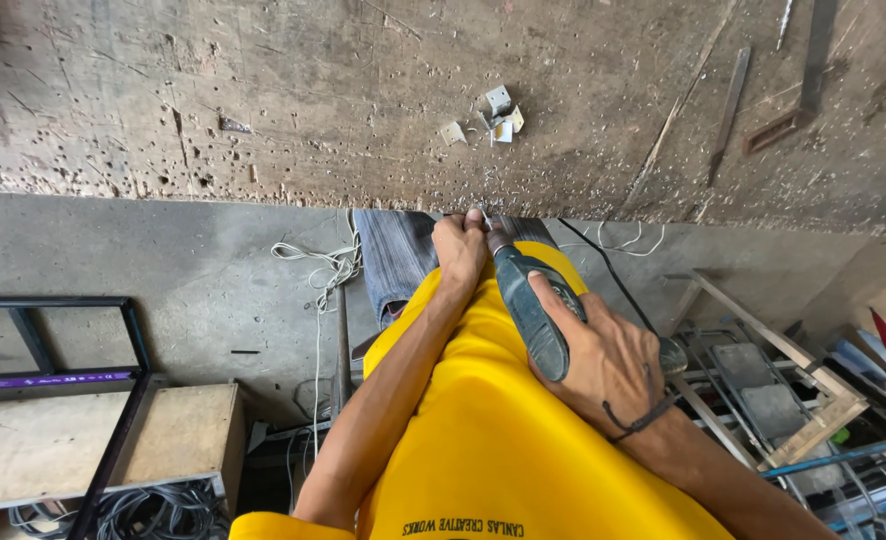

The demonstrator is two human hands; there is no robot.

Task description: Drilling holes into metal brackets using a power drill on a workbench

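View: a head camera looks straight down over a yellow shirt [503, 440] to a worn workbench [263, 100] edge and the concrete floor [193, 270] below it.
Left hand: the left hand [460, 250] is curled into a fist at the bench edge, pinching something small against it; what it pinches is too small to tell.
Right hand: the right hand [603, 360] is wrapped firmly around the body of a dark grey power tool [528, 305].
Power tool: it slants up from the right hand, and its tip [485, 222] meets the bench edge right beside the left hand's fingers.
Hands together: the two hands are apart, the left at the tool's tip, the right lower down on its handle.
Wrist: a dark cord band [643, 418] circles the right wrist.
Bench top: a small cluster of bent metal brackets [493, 115] lies near the edge, above the hands; flat metal strips [733, 110] lie further right.
Floor left: white cable [328, 265] trails down beside a jeans-clad leg [395, 260]; a wooden shelf [93, 440] in a black frame sits at lower left.
Floor right: a metal frame [763, 400] lies on the ground.
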